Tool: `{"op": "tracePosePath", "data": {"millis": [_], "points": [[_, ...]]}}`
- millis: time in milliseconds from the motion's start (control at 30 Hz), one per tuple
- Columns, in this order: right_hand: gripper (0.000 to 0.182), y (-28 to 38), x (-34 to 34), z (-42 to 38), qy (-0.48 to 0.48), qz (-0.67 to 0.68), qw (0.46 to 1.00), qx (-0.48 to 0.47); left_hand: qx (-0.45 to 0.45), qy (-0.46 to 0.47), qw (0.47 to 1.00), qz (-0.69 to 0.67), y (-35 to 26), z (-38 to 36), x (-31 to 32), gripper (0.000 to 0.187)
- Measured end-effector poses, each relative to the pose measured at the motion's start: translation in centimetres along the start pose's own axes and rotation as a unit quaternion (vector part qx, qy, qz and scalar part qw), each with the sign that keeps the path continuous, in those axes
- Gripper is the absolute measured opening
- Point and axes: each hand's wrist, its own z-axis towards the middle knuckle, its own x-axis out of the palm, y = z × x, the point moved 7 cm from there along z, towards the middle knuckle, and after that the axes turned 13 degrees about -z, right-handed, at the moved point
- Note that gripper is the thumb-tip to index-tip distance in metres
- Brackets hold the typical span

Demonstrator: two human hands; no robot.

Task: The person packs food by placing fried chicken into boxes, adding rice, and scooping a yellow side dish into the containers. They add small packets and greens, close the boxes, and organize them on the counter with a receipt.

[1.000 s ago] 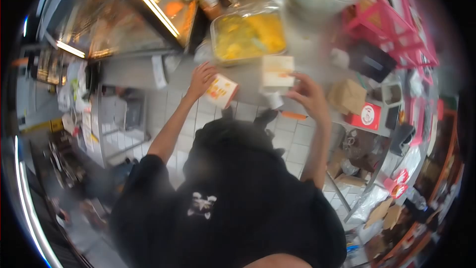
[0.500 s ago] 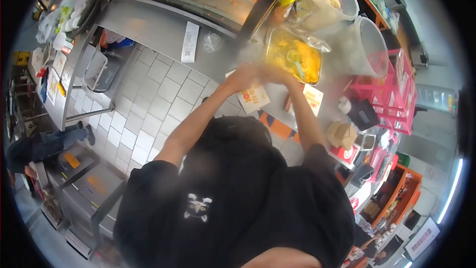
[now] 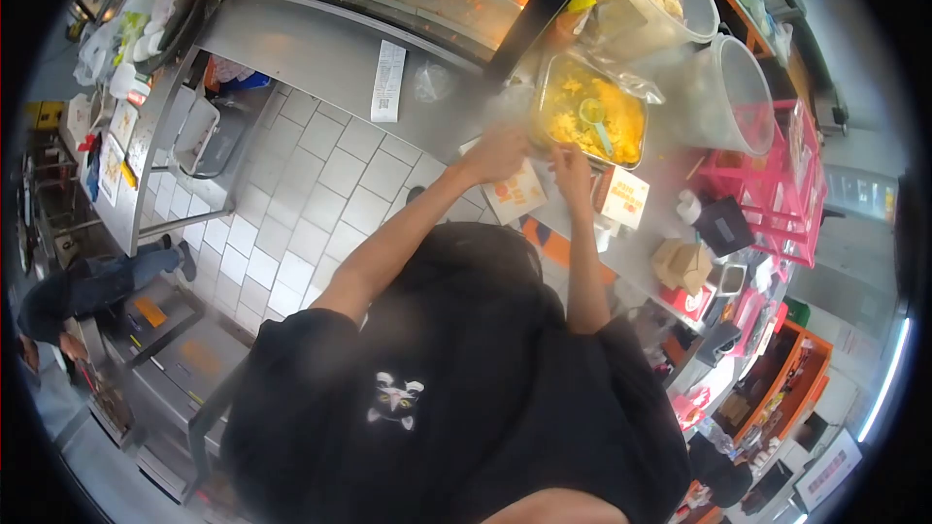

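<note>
Left hand on paper box, right hand beside food tray

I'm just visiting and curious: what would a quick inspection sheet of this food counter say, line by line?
Surface: steel counter, a paper receipt lying on it.
Job's things: metal tray of yellow food with a green scoop in it; printed paper box at the counter edge; second printed box beside it.
Clutter: two large clear tubs, pink rack, brown cartons.
Hands: left hand above the first box; right hand near the tray's edge; grip too blurred to tell.
Cables: nothing seen.
Surroundings: tiled floor; another person low at the left.
</note>
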Motion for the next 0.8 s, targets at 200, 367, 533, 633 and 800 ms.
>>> {"op": "tracePosePath", "data": {"millis": [200, 367, 533, 633, 800], "points": [[0.027, -1.0, 3.4, -2.1, 0.084, 0.18, 0.97, 0.139, 0.016, -0.005, 1.0, -0.009, 0.2, 0.0, 0.1, 0.017], [0.026, 2.5, 1.7, -3.4, -0.081, 0.008, 0.997, 0.006, 0.001, -0.005, 1.0, -0.002, -0.7, 0.0, -0.3, 0.019], [0.02, 2.5, 1.7, -4.5, -0.206, -0.019, 0.978, 0.033, 0.019, -0.017, 1.0, 0.005, 0.1, 0.0, 0.3, 0.02], [0.02, 1.8, 1.8, -3.4, -0.152, 0.06, 0.985, 0.06, 0.032, -0.027, 0.999, -0.003, -0.2, -0.1, -0.2, 0.02], [0.021, 3.9, -3.0, -3.9, -0.168, 0.037, 0.985, 0.033, 0.043, -0.036, 0.998, -0.008, -0.1, 0.0, -0.2, 0.012]]}}
